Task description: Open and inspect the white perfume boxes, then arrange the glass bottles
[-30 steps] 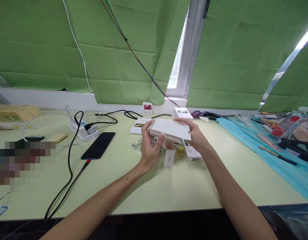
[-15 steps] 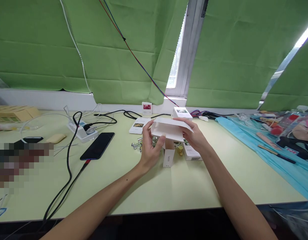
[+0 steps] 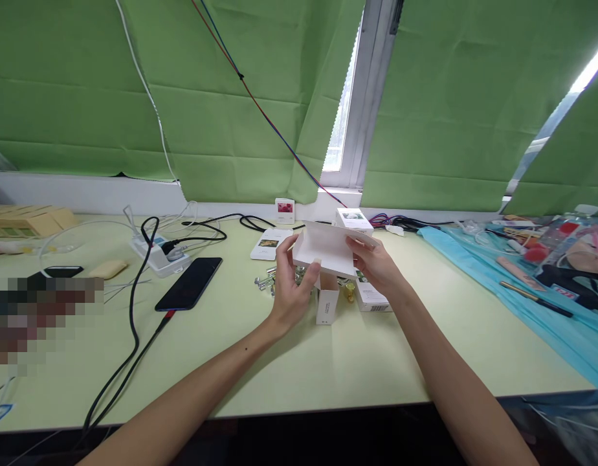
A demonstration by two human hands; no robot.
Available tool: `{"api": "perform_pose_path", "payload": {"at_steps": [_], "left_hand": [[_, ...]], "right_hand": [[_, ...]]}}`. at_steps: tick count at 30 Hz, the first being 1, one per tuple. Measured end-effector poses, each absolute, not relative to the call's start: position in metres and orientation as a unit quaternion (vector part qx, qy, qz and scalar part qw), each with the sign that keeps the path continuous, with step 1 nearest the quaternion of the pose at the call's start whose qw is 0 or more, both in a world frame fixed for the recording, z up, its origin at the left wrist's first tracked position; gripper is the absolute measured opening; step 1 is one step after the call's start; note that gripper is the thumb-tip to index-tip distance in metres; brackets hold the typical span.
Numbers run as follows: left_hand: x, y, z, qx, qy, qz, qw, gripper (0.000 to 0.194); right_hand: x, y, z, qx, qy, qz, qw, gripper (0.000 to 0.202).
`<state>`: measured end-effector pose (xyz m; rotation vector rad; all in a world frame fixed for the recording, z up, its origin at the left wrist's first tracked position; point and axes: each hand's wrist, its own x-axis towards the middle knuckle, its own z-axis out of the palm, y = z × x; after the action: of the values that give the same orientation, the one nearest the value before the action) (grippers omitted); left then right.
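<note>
Open white box [image 3: 323, 254], one: centre of frame, held above the table, panel raised; step in hand, judged, is working that panel, and the next move calls for steady support. Left hand [image 3: 293, 290], one: thumb and fingers pinching the box's left side. Right hand [image 3: 378, 264], one: pinching its right end. Below centre: upright carton [image 3: 327, 305], one; brass-coloured fitting [image 3: 349, 292], one; flat carton [image 3: 375, 300], one. Left of centre: metal fasteners [image 3: 265, 283], several, partly hidden, uncountable.

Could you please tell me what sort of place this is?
Probably a workroom or office: a long table stands by green blinds, and on it lie a power strip and small metal parts.
</note>
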<state>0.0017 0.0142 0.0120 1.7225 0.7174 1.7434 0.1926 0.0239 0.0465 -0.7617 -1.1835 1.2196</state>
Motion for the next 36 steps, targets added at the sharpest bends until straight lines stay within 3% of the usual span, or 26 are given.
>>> {"api": "perform_pose_path", "payload": {"at_steps": [7,25,36], "left_hand": [[0.0014,0.0121,0.0128,0.64,0.271,0.651,0.306,0.056],[0.0012,0.0115,0.0128,0.629,0.29,0.645,0.324,0.053],[0.0007,0.0095,0.0145,0.626,0.295,0.638,0.337,0.057]], "right_hand": [[0.1934,0.0254,0.0454,-0.329,-0.509,0.527,0.596,0.039],[0.195,0.0262,0.0443,-0.307,-0.537,0.53,0.58,0.027],[0.1944,0.0203,0.049,-0.319,-0.561,0.522,0.558,0.03]]}}
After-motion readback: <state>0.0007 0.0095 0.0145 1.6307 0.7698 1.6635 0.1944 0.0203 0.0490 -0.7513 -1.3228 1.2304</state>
